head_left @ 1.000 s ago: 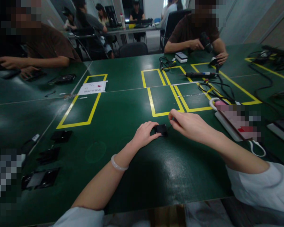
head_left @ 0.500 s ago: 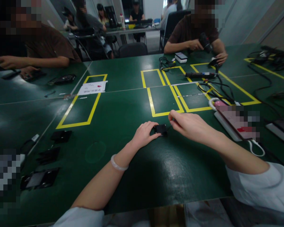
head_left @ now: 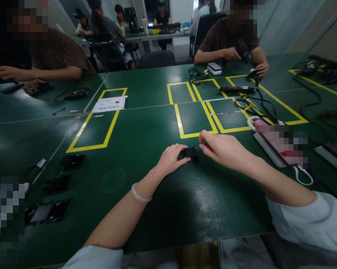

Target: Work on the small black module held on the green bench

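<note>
A small black square part (head_left: 190, 152) lies on the green table (head_left: 146, 127) in front of me. My left hand (head_left: 171, 159) rests curled against its left side, fingertips on it. My right hand (head_left: 223, 150) comes in from the right with fingers pinched together just beside the part's right edge, on something thin that I cannot make out. A pale bangle (head_left: 140, 194) sits on my left wrist.
Yellow tape rectangles (head_left: 195, 119) mark the table beyond my hands. Black parts (head_left: 72, 161) lie at the left edge. A white device with cable (head_left: 280, 149) lies to the right. Cables and a black tool (head_left: 237, 89) lie farther back. Other people sit around the table.
My right hand has shifted slightly left, closer to the black part. My left hand stays put on it.
</note>
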A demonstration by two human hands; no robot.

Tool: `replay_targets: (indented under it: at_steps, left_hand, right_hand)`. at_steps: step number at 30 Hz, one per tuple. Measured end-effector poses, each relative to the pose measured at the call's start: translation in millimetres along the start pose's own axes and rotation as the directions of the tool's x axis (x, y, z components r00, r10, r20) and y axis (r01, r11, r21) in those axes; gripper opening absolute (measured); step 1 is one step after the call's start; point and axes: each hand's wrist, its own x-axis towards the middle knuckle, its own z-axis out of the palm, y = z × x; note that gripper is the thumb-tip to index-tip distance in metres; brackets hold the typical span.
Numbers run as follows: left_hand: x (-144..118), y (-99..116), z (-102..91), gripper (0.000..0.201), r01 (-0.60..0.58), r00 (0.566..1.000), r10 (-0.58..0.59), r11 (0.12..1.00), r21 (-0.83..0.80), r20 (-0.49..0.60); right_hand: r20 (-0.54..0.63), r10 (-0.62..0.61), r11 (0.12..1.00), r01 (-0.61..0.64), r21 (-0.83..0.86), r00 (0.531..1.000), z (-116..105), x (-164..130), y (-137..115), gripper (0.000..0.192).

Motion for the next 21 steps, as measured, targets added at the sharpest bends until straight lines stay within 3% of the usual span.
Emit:
replay_targets:
  at_steps: [4,12,21]
  left_hand:
    - [-0.1,0.3,0.4,0.038,-0.003,1.000,0.003,1.000,0.004,-0.004]
    - [-0.8,0.0,-0.3,0.038,-0.001,1.000,0.001,1.000,-0.003,0.000]
    - [-1.1,-0.7,1.3,0.038,-0.006,1.000,0.006,1.000,0.010,-0.010]
  right_hand:
    - [0.026,0.046,0.997,-0.045,-0.064,0.999,1.2,2.3,-1.2,0.021]
    - [0.048,-0.011,0.998,0.009,0.062,0.999,-3.6,-1.7,0.9,0.015]
    - [0.045,0.022,0.999,-0.023,0.023,0.999,0.9,0.4,1.0,0.018]
